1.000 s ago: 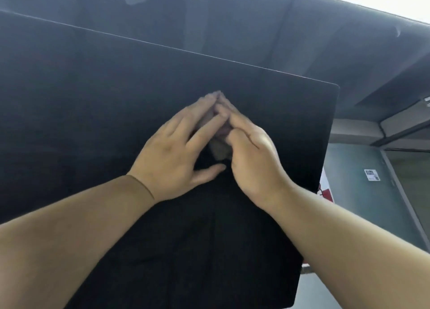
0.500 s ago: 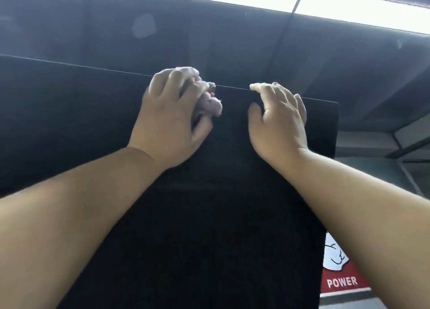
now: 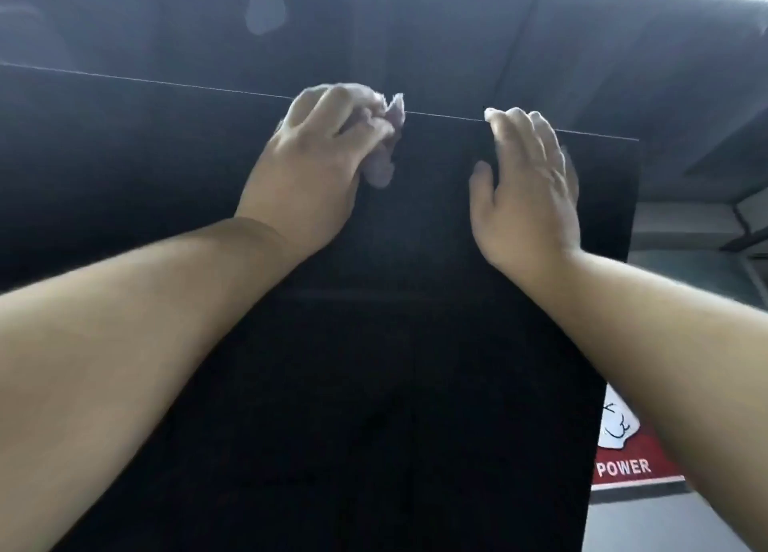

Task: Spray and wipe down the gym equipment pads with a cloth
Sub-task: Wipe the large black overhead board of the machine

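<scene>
Dark grey panels fill the bkgd above a big flat black pad (image 3: 374, 343), which takes up most of the view. Left hand (image 3: 307, 169) is at the pad's top edge w/ fingers (image 3: 332, 102) curled round a crumpled pale cloth (image 3: 384, 165). The cloth bunches out just right of those fingers and under the thumb, against the pad's face, w/ a tuft poking over the edge. Right hand (image 3: 528, 194) lies on the pad, well apart from the cloth. Its fingers (image 3: 519, 127) are held together, slightly bent, tips at the top edge, thumb spread off to the left. Can't tell if the tips hook over the edge. Below the right forearm, beside the pad's right edge, is a red & white sign reading POWER (image 3: 623, 466).
</scene>
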Demonstrator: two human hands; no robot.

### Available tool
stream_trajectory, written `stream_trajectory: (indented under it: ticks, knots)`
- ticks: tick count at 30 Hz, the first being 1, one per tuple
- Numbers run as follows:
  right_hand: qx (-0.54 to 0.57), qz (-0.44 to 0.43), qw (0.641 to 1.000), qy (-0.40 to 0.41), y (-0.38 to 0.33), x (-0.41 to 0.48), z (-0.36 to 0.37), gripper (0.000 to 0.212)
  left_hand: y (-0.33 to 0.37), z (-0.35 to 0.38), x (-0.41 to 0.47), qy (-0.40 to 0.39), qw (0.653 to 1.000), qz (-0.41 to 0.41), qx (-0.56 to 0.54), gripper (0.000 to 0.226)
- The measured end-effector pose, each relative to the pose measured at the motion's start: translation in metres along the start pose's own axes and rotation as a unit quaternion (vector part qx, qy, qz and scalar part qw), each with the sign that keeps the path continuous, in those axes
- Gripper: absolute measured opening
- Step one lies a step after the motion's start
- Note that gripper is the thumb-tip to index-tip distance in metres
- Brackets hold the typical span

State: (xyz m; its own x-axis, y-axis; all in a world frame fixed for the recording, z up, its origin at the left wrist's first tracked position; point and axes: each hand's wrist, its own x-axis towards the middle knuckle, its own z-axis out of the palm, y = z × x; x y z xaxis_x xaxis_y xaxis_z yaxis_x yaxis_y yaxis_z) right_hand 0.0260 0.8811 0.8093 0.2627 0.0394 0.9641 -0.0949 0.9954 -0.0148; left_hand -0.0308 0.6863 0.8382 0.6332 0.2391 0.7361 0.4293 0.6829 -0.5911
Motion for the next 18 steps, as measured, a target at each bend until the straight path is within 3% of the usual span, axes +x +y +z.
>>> stream_trajectory:
  ticks: [2,4,7,10,11,12,14,16,18]
  knots:
    - [0.003,0.026,1.0,0.004,-0.008,-0.006,0.008,0.054,0.011,0.009,0.0,0.055,0.997,-0.047,-0.022,0.028]
    - [0.019,0.053,0.998,0.005,-0.02,-0.014,0.014,0.056,0.026,0.017,-0.022,0.037,0.997,-0.047,-0.045,0.032]
    - [0.037,0.036,0.998,-0.018,-0.035,-0.03,0.023,0.057,0.037,0.014,-0.081,-0.066,0.993,0.08,-0.059,0.033]
    - [0.029,0.023,0.999,-0.035,-0.042,-0.04,0.024,0.058,0.022,-0.005,-0.111,-0.173,0.952,0.248,-0.039,0.033]
    - [0.034,0.03,0.998,-0.034,-0.044,-0.039,0.023,0.057,0.012,-0.009,-0.104,-0.193,0.943,0.271,-0.03,0.032]
    - [0.045,0.038,0.998,-0.032,-0.046,-0.038,0.023,0.057,0.002,-0.013,-0.09,-0.211,0.945,0.246,-0.032,0.033]
    - [0.064,0.045,0.997,-0.027,-0.05,-0.036,0.023,0.056,-0.018,-0.023,-0.048,-0.198,0.975,0.095,-0.015,0.04]
    - [0.065,0.032,0.997,-0.027,-0.052,-0.04,0.026,0.057,-0.035,-0.032,-0.015,-0.066,0.997,-0.023,-0.012,0.039]
    - [0.07,0.008,0.997,-0.028,-0.057,-0.05,0.032,0.058,-0.039,-0.033,-0.013,0.047,0.996,-0.07,-0.019,0.031]
